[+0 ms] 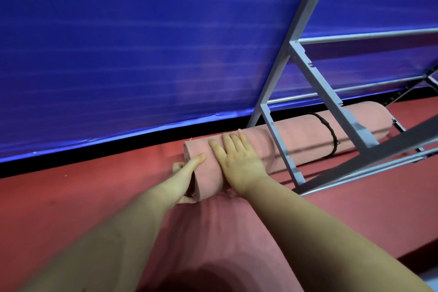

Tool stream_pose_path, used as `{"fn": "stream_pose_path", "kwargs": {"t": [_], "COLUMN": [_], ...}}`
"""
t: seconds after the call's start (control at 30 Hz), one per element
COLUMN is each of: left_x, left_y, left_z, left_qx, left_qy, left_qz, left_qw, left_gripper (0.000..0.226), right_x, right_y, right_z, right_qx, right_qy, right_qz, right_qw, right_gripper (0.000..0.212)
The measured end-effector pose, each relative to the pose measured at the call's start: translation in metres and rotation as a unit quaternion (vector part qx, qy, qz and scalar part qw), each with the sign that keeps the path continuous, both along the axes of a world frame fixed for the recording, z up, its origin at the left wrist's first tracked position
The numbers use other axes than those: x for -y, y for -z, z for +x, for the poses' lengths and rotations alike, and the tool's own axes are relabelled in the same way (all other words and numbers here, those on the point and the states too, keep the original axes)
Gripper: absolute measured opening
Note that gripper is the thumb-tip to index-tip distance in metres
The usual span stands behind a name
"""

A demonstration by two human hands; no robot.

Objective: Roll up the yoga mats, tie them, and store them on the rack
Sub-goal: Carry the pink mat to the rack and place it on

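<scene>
- storing step imo: pink rolled yoga mat (308, 135), black tie cord (330, 130) on, halfway into grey rack (320, 83)
- left hand (187, 173) cups mat's end, right hand (237, 159) flat on top, holding nothing
- next prob: push it fwd, fully inside

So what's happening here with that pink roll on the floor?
A person is sliding a rolled-up pink yoga mat into the bottom of a grey metal rack. The left hand cups the near end of the roll, while the right hand lies flat on top. A black cord is tied around the mat. Most of the roll is already inside the frame, resting on the red floor.
</scene>
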State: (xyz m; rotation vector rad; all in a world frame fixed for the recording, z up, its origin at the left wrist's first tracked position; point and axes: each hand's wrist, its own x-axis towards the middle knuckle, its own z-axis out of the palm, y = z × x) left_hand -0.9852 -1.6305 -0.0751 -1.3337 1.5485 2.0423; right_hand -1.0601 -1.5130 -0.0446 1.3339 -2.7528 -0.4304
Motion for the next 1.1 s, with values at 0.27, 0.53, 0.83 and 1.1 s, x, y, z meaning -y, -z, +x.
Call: {"fn": "stream_pose_path", "kwargs": {"t": [0.27,0.53,0.83,1.1], "left_x": [0.010,0.003,0.000,-0.037], "left_y": [-0.006,-0.085,-0.351,-0.630], "left_z": [-0.006,0.043,0.080,0.122], "left_qx": [0.001,0.154,0.106,0.021], "left_qy": [0.034,0.230,0.443,0.394], "left_qz": [-0.007,-0.276,-0.374,-0.520], "left_qw": [0.999,0.920,0.808,0.757], "left_gripper": [0.058,0.085,0.070,0.068], "right_x": [-0.002,-0.026,-0.019,-0.052], "right_y": [-0.015,-0.070,-0.323,-0.579], "right_z": [0.004,0.067,0.104,0.112], "right_qx": [0.049,0.201,0.265,0.251], "right_qy": [0.043,0.201,0.173,0.112], "right_qz": [0.022,-0.049,0.008,0.007], "right_qw": [0.998,0.957,0.949,0.961], "right_gripper": [0.091,0.081,0.068,0.071]}}
